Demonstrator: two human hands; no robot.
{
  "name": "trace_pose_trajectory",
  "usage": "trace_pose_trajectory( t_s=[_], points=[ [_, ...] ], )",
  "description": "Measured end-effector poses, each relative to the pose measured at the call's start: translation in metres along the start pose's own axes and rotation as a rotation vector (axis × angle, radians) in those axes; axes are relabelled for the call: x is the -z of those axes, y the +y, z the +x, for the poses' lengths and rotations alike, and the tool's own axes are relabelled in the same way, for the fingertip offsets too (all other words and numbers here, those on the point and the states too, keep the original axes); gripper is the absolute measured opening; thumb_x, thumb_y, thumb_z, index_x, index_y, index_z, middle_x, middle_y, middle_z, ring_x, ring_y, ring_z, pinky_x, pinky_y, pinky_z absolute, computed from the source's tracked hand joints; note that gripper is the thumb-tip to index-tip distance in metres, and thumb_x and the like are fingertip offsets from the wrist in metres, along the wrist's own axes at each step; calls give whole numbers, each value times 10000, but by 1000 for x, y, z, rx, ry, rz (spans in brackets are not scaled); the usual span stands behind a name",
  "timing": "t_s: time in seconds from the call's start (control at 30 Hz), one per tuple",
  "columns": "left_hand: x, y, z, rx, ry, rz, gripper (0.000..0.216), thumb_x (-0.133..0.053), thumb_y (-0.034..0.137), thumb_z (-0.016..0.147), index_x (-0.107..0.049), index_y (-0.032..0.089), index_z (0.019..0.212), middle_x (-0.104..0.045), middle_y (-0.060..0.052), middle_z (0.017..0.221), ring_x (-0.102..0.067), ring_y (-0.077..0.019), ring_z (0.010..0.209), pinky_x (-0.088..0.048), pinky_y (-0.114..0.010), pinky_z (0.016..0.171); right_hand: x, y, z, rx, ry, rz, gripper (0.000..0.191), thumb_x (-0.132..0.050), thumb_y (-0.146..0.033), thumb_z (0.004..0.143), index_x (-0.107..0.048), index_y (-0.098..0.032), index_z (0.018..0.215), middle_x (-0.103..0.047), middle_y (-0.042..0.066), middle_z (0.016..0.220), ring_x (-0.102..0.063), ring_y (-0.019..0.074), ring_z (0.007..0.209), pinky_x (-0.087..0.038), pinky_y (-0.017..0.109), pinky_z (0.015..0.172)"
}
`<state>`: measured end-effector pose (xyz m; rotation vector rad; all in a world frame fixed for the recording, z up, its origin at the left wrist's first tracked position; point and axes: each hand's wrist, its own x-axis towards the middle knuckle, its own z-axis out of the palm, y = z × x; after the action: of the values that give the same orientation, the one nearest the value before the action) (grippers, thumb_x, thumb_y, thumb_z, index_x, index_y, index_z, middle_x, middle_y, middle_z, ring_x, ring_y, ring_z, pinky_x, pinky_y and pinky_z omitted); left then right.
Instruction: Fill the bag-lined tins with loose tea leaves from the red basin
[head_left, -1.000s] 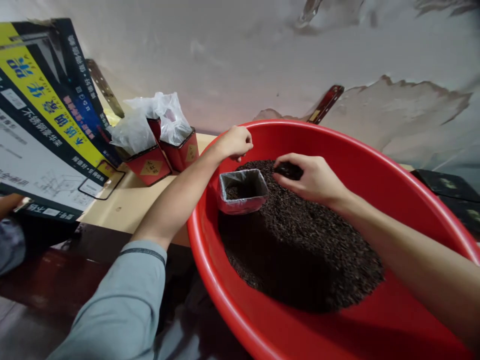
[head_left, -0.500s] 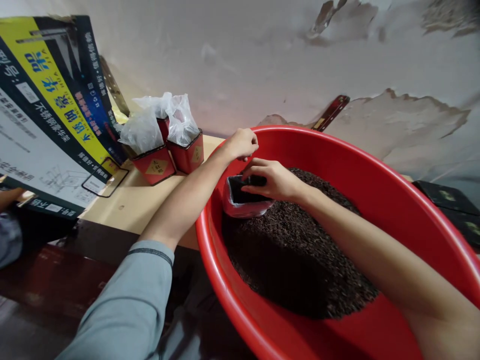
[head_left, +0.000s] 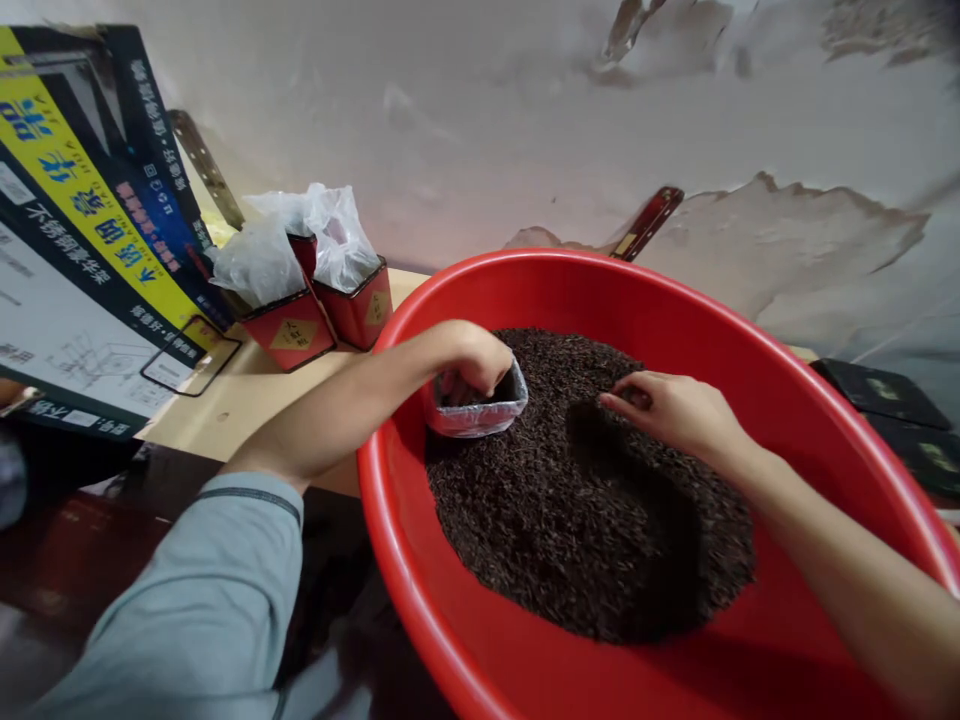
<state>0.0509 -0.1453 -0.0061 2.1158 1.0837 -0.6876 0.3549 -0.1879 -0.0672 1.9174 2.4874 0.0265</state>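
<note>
A big red basin (head_left: 570, 290) holds a heap of dark loose tea leaves (head_left: 570, 500). A small bag-lined box (head_left: 480, 410) sits in the leaves at the basin's left side. My left hand (head_left: 472, 358) is curled over the box with its fingers dipped inside it. My right hand (head_left: 671, 410) rests on the leaves to the right of the box, fingers drawn together in the heap.
Two red square tins (head_left: 322, 320) lined with clear plastic bags stand on the tan table (head_left: 247, 400) left of the basin. A large printed cardboard box (head_left: 82, 240) leans at far left. A peeling wall (head_left: 525, 130) is behind. Dark flat items (head_left: 892, 400) lie at right.
My right hand has left the small box and gone right, down onto the leaves. My left hand has come off the basin rim and dropped onto the box.
</note>
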Motion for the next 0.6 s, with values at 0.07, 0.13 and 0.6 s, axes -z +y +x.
trace_pose_trajectory(
  t_s=[0.07, 0.13, 0.6],
  points=[
    [-7, 3, 12, 66, 22, 169, 281, -614, 59, 855, -805, 65, 1062, -800, -151, 966, -741, -272, 852, -580, -357, 798, -16, 20, -3, -31, -44, -97, 498, -592, -614, 946, -772, -200, 1156, -730, 198, 1159, -684, 405, 1043, -532, 423, 665],
    [-9, 4, 18, 33, 135, 240, 458, -633, -9, 770, -796, 114, 1180, -790, -146, 1185, -728, -288, 1008, -558, -345, 879, -29, 32, -1, -65, -27, -114, 599, -587, -624, 946, -716, -177, 1324, -647, 260, 1319, -608, 480, 1200, -574, 532, 800],
    [1, 7, 11, -39, 66, 386, 363, -570, 207, 989, -764, 163, 1293, -794, -98, 1184, -692, -190, 908, -497, -271, 777, -78, 29, 19, -159, -44, 121, 841, -588, -731, 895, -522, -203, 1546, -532, 263, 1476, -572, 518, 1269, -544, 658, 982]
  ],
)
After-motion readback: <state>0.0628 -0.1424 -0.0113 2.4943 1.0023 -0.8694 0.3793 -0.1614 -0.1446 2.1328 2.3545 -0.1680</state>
